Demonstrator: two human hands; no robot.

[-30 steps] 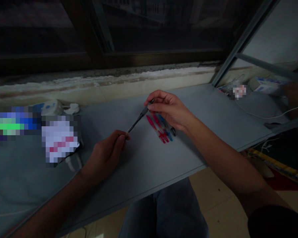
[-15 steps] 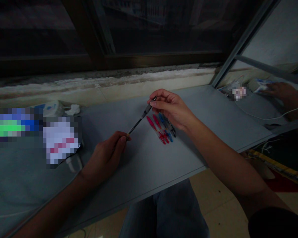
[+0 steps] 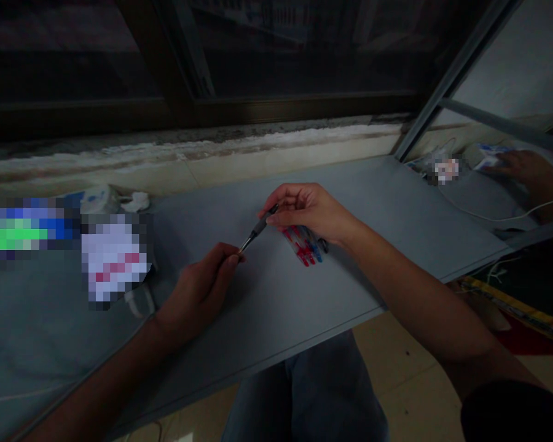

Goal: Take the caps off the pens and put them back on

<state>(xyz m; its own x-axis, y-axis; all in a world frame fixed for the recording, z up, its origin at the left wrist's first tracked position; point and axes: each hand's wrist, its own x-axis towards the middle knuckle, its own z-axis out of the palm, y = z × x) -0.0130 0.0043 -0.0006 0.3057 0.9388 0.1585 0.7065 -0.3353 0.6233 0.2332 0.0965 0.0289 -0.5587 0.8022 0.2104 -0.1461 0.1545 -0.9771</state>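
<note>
Your left fingers and right fingers pinch opposite ends of a slim black pen. The red and blue pens lie just below your right fingers, so a slip could scatter them.

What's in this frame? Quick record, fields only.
left hand: pinches one end of a black pen
right hand: holds the pen's other end between thumb and fingers
nearby: red and blue pens lie bunched under the right hand
surface: grey tabletop
rest: crumpled white tissue, pixelated packet, dark window frame
</note>
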